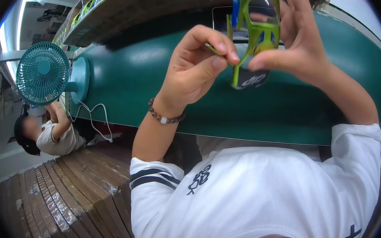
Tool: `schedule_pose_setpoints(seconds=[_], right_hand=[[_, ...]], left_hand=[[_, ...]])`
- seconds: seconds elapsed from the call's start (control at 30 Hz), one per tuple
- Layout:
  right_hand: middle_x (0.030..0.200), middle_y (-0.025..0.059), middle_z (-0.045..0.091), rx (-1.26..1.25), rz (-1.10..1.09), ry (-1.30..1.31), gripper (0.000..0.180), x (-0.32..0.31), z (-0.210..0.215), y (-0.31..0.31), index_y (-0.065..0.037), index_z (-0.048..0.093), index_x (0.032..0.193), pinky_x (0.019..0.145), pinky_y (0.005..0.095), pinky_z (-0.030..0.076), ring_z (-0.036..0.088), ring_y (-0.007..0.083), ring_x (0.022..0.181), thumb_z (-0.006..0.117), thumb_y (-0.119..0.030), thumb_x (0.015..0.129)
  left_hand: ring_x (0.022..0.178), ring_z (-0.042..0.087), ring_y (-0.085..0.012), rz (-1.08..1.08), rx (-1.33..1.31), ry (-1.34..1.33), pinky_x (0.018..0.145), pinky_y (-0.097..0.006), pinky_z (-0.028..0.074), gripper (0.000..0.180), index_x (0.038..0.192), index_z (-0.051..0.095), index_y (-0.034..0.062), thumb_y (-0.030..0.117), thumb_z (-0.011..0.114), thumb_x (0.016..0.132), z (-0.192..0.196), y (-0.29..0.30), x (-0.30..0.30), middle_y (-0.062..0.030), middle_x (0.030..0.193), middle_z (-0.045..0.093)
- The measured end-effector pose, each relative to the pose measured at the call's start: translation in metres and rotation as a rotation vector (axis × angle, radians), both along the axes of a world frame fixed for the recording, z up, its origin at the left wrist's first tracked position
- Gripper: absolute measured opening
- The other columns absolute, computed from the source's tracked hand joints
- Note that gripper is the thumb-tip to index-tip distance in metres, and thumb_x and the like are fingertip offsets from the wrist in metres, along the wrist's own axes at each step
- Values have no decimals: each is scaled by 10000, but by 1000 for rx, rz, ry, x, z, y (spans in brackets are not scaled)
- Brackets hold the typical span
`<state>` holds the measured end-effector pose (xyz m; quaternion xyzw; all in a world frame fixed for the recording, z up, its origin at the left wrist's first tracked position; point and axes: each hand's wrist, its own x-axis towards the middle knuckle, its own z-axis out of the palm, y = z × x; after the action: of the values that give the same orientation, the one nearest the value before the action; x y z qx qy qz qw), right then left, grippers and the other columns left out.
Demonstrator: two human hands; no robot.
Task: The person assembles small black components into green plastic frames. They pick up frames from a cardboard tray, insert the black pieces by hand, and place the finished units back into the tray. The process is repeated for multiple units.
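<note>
Above the green conveyor belt [159,76], we hold a lime-green toy car shell [256,36] up in front of us with both hands. Our left hand [195,68] pinches a thin green piece at the shell's left edge between thumb and forefinger, its other fingers curled in. Our right hand [296,32] is closed on the shell, thumb pressed on the lower right side and fingers reaching over the top. The shell stands roughly upright, a blue part [235,6] showing near its top and a dark panel at its bottom. We judge the work mid-way: the shell is picked up and being fitted or checked at that left edge, and it is not yet set down. A teal fan [43,73] stands at the belt's far left, near a seated person [51,133].
</note>
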<state>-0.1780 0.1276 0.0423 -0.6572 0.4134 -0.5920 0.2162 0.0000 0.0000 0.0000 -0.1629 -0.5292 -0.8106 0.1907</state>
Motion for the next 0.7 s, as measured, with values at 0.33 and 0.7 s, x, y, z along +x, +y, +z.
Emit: schedule_pose_setpoints(seconds=[0.33, 0.7], right_hand=[[1269, 141, 413, 319, 349, -760, 796, -4, -20, -12, 1, 185, 1381, 1009, 356, 418, 456, 207, 1181, 706, 27, 779], [1295, 149, 410, 373, 387, -738, 822, -2, -18, -8, -3, 179, 1396, 1010, 361, 407, 453, 219, 1193, 707, 42, 769]], left_hand=[[906, 577, -166, 623, -696, -71, 812, -281, 496, 407, 1010, 525, 21, -95, 747, 688, 9, 0, 7, -105, 982, 562], [900, 626, -208, 482, -441, -183, 779, -310, 531, 340, 955, 567, -13, -83, 756, 681, 15, 7, 8, -149, 914, 628]])
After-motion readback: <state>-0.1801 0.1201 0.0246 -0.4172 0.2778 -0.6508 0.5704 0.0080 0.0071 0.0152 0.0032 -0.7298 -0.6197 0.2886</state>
